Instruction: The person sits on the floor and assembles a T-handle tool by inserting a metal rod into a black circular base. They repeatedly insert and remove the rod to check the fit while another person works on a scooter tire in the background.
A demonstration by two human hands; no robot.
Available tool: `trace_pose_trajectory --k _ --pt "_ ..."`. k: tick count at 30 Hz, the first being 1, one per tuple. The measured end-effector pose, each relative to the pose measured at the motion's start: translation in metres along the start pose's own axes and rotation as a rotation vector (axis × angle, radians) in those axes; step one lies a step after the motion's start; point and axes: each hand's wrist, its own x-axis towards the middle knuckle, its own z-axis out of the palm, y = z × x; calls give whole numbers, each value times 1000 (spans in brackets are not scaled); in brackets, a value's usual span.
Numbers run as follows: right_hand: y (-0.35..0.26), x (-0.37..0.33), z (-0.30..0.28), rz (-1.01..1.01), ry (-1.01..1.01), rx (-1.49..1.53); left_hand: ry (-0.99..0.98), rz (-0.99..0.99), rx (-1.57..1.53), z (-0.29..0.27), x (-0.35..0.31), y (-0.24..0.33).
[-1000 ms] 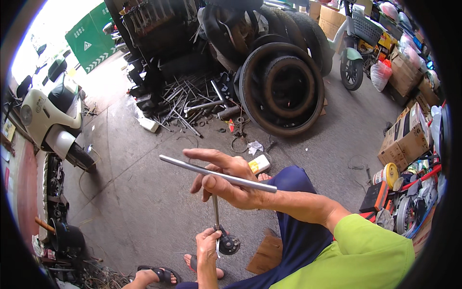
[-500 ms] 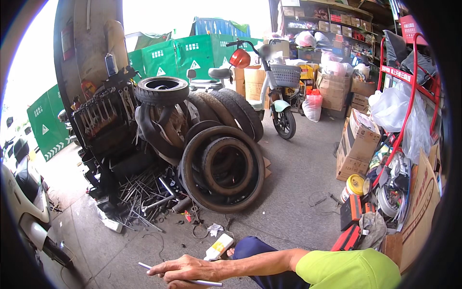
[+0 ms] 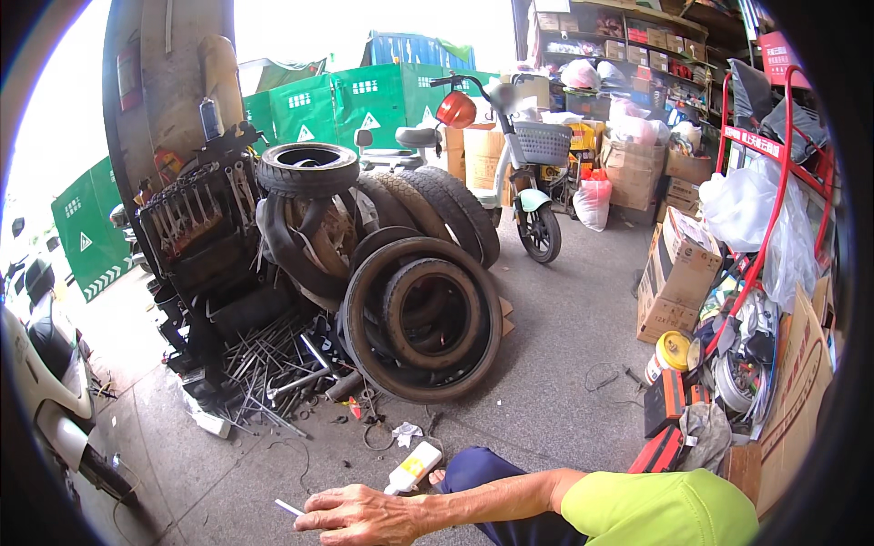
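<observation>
My right hand point(image 3: 360, 515) reaches in from the lower right, back up and fingers pointing left. Its fingers close on a thin white rod point(image 3: 289, 507); only a short end sticks out past the fingertips, the rest being hidden by the hand. Just beyond the wrist, a white bottle with a yellow label point(image 3: 414, 468) lies on the floor beside my foot. My left hand is out of view.
Worn tyres point(image 3: 423, 318) lean and stack ahead, next to a black tool rack point(image 3: 196, 237) hung with wrenches. Loose metal rods point(image 3: 264, 373) litter the floor. A scooter point(image 3: 523, 173) stands behind. Cartons point(image 3: 678, 273) and a red hand truck point(image 3: 774, 200) line the right.
The white rod has slipped mostly out of sight: its long rear part showed below my hand before, and now only the front end does. My right hand has shifted slightly right and down.
</observation>
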Motion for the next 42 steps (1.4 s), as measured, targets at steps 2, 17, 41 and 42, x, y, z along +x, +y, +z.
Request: trace_pose_trajectory --k 2,17,41,42 --pt "1 -1 -3 -20 28 -31 -11 60 24 12 -31 37" --pt "11 -12 19 -86 32 169 170 120 142 16 -51 57" --pt "-6 7 24 125 -52 -35 359 23 458 3 -5 -4" --pt "-8 9 30 123 -51 6 376 -1 442 2 -12 -6"
